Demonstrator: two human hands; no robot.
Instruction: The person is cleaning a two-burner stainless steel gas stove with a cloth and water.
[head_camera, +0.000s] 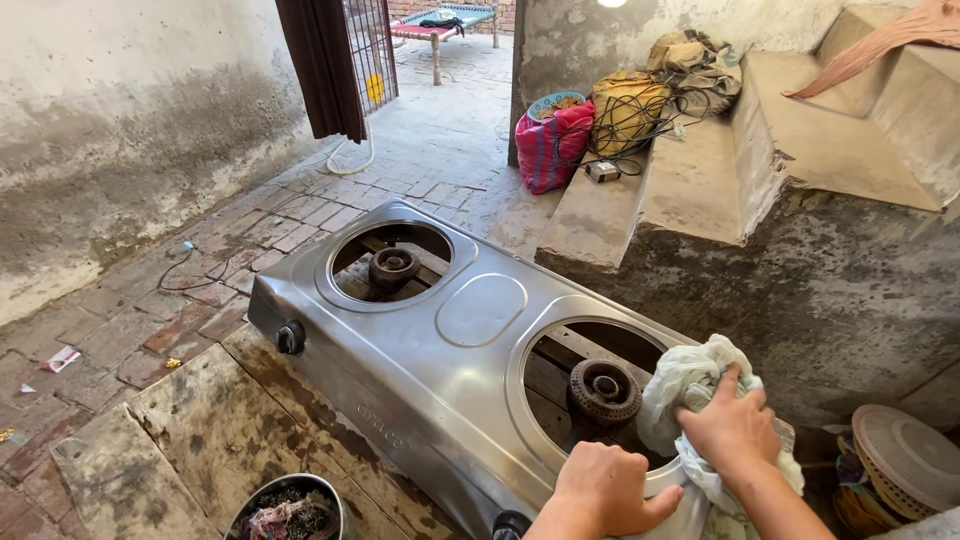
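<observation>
— Left hand (605, 490): closed into a loose fist, knuckles up, thumb stretched out to the right, pressed down flat. Wrist entering from the bottom edge, forearm barely in view.

— And the right hand (732, 425)?

— Just beside the left, slightly higher. Palm down, fingers curled and clenched, index finger pointing up and away. Bare forearm running down to the lower right corner, wrist straight.

— Touching each other?

— Apart, but close; left thumb tip near the right wrist.
</observation>
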